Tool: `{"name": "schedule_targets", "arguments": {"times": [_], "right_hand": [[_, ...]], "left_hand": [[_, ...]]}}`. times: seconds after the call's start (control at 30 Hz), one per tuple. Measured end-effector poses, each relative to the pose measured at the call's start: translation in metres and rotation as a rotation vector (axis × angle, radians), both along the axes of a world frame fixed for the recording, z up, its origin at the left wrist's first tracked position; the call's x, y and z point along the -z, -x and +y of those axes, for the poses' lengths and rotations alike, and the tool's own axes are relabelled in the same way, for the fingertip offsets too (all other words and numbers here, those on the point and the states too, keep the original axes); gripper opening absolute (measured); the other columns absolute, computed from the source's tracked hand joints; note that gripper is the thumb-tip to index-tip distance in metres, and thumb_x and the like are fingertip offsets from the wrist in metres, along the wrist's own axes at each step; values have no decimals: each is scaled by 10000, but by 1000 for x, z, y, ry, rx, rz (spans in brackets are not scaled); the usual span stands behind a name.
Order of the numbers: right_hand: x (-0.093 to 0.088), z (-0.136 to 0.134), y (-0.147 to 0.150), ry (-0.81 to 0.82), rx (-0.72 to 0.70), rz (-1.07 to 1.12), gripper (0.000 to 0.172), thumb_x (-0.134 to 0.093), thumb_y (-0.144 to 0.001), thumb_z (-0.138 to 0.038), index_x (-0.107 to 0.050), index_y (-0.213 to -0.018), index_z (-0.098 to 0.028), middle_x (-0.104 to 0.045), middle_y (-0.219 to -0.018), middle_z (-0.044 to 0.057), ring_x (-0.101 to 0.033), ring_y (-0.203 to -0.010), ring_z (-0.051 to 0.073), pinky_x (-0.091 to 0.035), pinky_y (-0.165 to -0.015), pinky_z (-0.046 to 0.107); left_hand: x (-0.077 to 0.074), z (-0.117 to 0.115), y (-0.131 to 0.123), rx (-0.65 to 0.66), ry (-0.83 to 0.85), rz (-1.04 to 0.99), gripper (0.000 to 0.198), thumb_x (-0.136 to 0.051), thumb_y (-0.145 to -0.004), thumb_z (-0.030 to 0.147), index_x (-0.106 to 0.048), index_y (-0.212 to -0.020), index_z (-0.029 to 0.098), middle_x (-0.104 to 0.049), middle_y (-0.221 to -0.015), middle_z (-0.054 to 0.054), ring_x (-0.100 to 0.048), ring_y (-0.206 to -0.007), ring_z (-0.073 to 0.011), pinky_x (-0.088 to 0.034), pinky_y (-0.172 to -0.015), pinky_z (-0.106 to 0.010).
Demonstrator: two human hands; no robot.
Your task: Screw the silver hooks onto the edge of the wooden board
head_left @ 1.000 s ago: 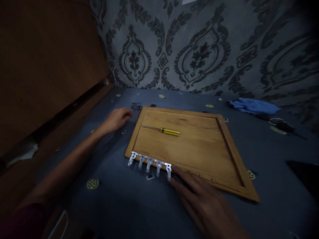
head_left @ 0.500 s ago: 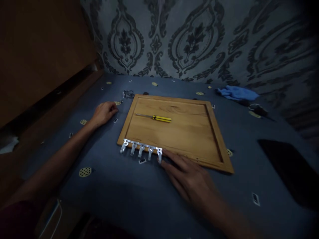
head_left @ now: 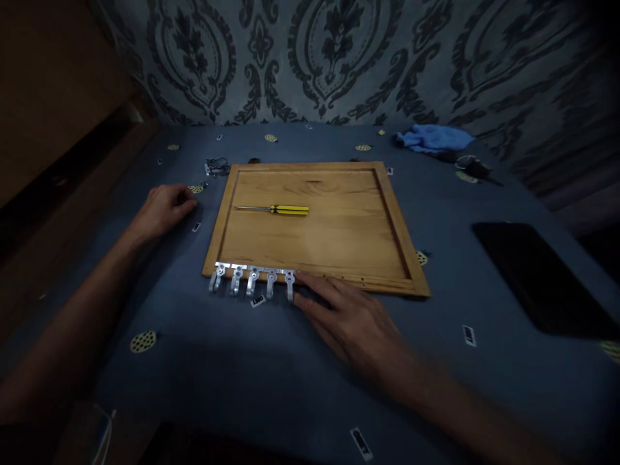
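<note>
A wooden framed panel (head_left: 334, 237) lies on the bed, with a yellow-and-black screwdriver (head_left: 289, 210) on its upper left part. Along the near left edge of the frame sits a metal hook rail (head_left: 254, 274) with several hooks hanging over the side. My right hand (head_left: 356, 316) is stretched out flat, its index fingertip on the frame edge at the rail's right end and the other fingers just below, by the last hook. Left of the panel, my left hand (head_left: 165, 208) rests on the sheet with curled fingers; whatever is inside them, if anything, is hidden.
Beyond the panel's far left corner lies a small bundle of thin metal pieces (head_left: 217, 166). A blue cloth (head_left: 436, 138) and a dark item with a ring (head_left: 477, 166) are at the back right. A black flat slab (head_left: 542, 278) lies at right. Wooden furniture (head_left: 62, 97) borders the left.
The camera view has shifted, so the panel, rail and screwdriver appear further left and higher. Both hands keep nearly the same place beside the panel and rail.
</note>
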State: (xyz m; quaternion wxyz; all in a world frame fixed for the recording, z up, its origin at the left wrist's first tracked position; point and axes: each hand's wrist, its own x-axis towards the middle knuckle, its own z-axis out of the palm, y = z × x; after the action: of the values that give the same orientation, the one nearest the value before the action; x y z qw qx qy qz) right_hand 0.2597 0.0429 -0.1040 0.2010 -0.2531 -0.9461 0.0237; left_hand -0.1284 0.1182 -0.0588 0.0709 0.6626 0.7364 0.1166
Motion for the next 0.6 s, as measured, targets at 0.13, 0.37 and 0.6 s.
{"name": "schedule_targets", "arguments": {"times": [0.13, 0.37, 0.6], "right_hand": [[0, 0, 0, -1, -4, -4, 359, -549, -970, -101, -718, -1269, -204, -710, -1381, 117, -734, -1112, 252, -649, -888, 414], [-3, -1, 2, 39, -2, 10, 366, -543, -955, -85, -723, -1256, -189, -715, -1363, 128, -737, -1070, 274, -657, -828, 429], [-1, -1, 1, 54, 2, 4, 381, -550, -957, -90, -715, -1281, -203, -699, -1394, 120, -726, -1109, 276, -650, -866, 435]], "left_hand": [[-2, -6, -13, 70, 43, -59, 313, -509, -832, 475, -645, -896, 201, -615, -729, -22, -531, -673, -191, -376, -653, -306], [-15, -21, -45, 218, 30, -162, 325, -533, -840, 491, -648, -896, 192, -665, -787, -28, -522, -658, -172, -373, -624, -293], [-14, -32, -89, 496, 99, -173, 234, -496, -961, 380, -630, -961, 187, -661, -887, -33, -596, -781, -181, -441, -728, -308]]}}
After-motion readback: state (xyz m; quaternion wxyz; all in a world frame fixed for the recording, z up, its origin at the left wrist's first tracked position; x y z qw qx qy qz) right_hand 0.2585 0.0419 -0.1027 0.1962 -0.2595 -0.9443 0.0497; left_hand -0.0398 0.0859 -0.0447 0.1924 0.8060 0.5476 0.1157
